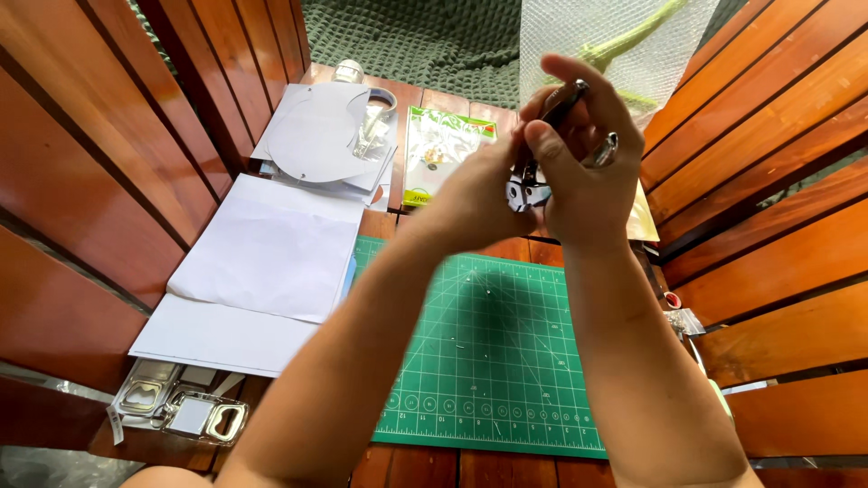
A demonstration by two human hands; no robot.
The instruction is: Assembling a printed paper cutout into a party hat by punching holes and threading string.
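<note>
Both hands are raised together above the green cutting mat. My right hand grips small pliers with dark handles, the metal jaws pointing down between the hands. My left hand is closed against the jaws, pinching something too small to make out. A ring shows on a finger of my right hand.
White paper sheets and a grey paper disc lie at the left. A green-edged packet lies behind the hands, bubble wrap above it. Metal bottle openers in clear wrappers sit at the lower left. Wooden slatted walls rise on both sides.
</note>
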